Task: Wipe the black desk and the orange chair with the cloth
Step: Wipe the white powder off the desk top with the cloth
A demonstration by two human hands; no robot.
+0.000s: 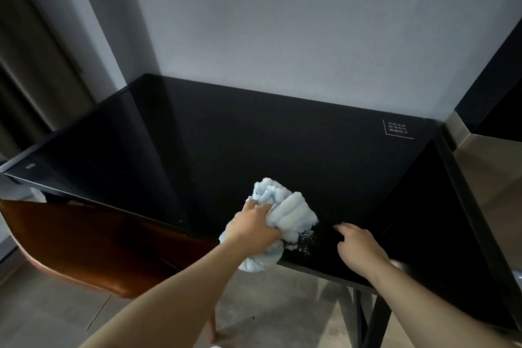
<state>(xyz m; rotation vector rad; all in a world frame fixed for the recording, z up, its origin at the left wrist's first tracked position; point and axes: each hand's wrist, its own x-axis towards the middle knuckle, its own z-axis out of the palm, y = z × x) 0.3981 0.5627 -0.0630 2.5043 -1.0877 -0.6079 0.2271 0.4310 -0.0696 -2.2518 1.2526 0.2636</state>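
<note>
The glossy black desk (226, 144) fills the middle of the view, pushed against a grey wall. My left hand (251, 227) grips a bunched pale blue and white cloth (288, 212) that rests on the desk near its front edge; part of the cloth hangs over the edge below my wrist. Small light specks lie on the desk just right of the cloth. My right hand (358, 246) lies on the desk beside it, fingers curled, holding nothing. The orange chair (93, 237) stands tucked under the desk at the lower left, its back showing.
A small white printed label (398, 128) sits at the desk's far right corner. A metallic surface (485, 167) adjoins the desk on the right. Dark curtains (31, 65) hang at the left. Desk legs (367, 316) stand on the wood-look floor (276, 308) below.
</note>
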